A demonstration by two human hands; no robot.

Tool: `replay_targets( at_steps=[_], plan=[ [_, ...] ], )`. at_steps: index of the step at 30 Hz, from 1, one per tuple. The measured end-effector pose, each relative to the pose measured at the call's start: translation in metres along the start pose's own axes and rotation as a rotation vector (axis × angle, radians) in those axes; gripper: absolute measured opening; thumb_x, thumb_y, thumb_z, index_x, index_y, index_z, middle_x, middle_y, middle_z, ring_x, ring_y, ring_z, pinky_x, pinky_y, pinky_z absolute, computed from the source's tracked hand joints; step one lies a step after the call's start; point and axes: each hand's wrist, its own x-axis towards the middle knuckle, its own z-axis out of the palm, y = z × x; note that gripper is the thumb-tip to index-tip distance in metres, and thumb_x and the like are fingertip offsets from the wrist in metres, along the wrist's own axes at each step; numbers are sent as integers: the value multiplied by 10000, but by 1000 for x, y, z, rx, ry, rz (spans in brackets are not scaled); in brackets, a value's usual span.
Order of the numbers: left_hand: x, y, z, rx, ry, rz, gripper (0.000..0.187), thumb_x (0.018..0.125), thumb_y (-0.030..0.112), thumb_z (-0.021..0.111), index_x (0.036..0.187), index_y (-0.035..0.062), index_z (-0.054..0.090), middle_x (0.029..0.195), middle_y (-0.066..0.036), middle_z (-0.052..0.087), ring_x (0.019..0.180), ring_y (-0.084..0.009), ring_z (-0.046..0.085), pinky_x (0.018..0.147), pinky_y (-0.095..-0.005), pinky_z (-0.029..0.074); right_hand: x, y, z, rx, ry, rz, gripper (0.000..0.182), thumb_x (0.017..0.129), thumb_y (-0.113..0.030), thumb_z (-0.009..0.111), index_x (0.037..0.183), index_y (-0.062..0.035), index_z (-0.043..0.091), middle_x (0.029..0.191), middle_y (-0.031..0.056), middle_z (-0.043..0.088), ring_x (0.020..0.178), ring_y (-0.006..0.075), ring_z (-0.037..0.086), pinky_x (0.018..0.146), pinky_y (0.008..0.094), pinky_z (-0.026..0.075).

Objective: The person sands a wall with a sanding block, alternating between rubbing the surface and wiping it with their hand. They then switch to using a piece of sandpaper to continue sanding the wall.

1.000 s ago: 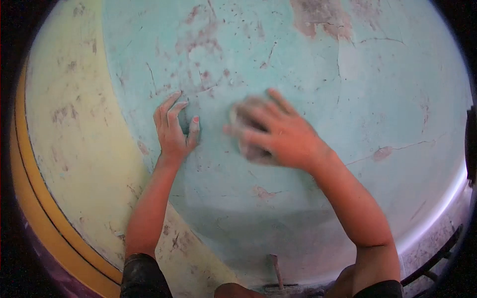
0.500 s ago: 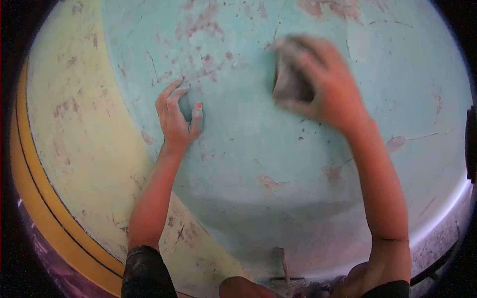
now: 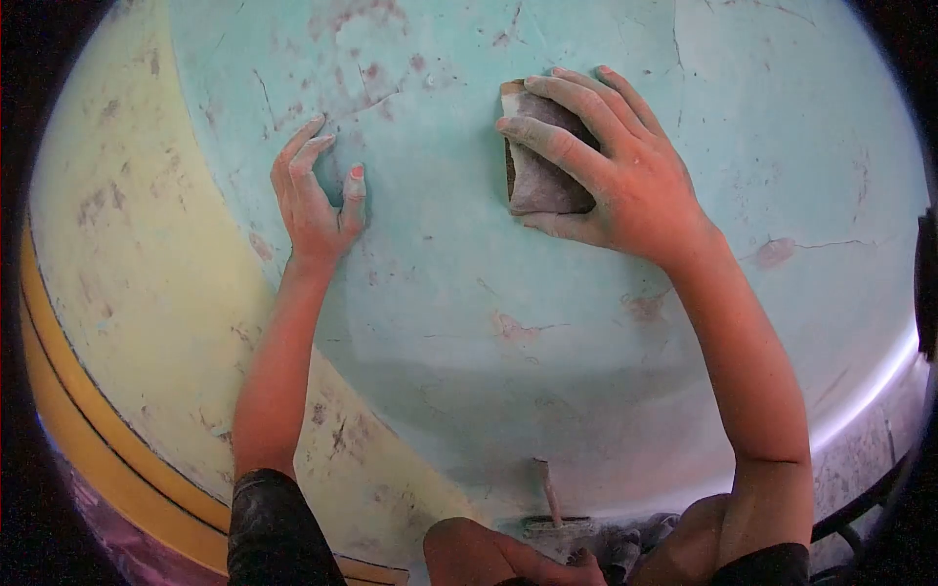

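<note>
My right hand [image 3: 616,171] presses a grey, dust-covered sanding block [image 3: 542,166] flat against a turquoise painted wall [image 3: 606,371]. Fingers wrap over the block's top and side, and its brown edge shows at the upper left. My left hand [image 3: 315,200] rests with fingers spread on the same wall, to the left of the block, holding nothing. The wall is cracked, with reddish patches where paint has worn off.
A pale yellow painted area [image 3: 127,283] lies left of the turquoise, bordered by an orange-yellow band [image 3: 88,459]. At the bottom, a tool with a thin handle [image 3: 549,503] lies near my knee [image 3: 469,552]. A dark railing [image 3: 860,508] shows at lower right.
My right hand swept the sanding block from the middle of the wall up and to the right, then stopped. The left hand stayed planted on the wall while the view shifted a little.
</note>
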Motion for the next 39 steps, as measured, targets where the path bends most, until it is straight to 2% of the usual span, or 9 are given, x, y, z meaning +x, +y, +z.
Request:
replay_targets(
  at_steps=[8, 16, 18, 20, 39],
  plan=[
    [1, 0, 0, -1, 5, 1, 348, 930, 178, 596, 1226, 24, 496, 1327, -216, 566, 1215, -345, 520, 1053, -442, 388, 1, 1, 0, 8, -3, -8, 763, 614, -291, 855, 1314, -267, 553, 1355, 54, 522, 1267, 292, 516, 1148, 493, 375],
    [0, 1, -1, 5, -8, 4, 354, 928, 163, 600, 1236, 23, 496, 1333, -221, 561, 1224, -347, 517, 1061, -449, 388, 0, 1, 0, 47, 18, -3, 761, 597, -299, 863, 1298, -258, 568, 1344, 51, 533, 1260, 295, 521, 1139, 491, 382],
    [-1, 1, 0, 5, -9, 0, 354, 927, 156, 600, 1238, 23, 498, 1332, -222, 561, 1225, -348, 516, 1063, -450, 387, 0, 1, 0, 47, 41, -4, 811, 536, -298, 914, 1288, -235, 616, 1350, 67, 557, 1246, 303, 539, 1125, 511, 391],
    [0, -1, 2, 0, 32, 7, 362, 866, 133, 651, 1183, 12, 526, 1300, -208, 594, 1158, -333, 556, 1013, -440, 375, 1, 1, 0, 50, 36, -8, 814, 539, -308, 914, 1292, -234, 614, 1353, 70, 556, 1245, 304, 540, 1126, 511, 389],
    [-1, -1, 3, 5, 38, 21, 327, 892, 199, 642, 1153, 26, 547, 1307, -193, 591, 1159, -328, 549, 1003, -440, 381, 0, 1, -2, 50, 21, -12, 823, 531, -335, 910, 1295, -232, 623, 1365, 74, 559, 1261, 302, 536, 1134, 519, 378]
  ],
)
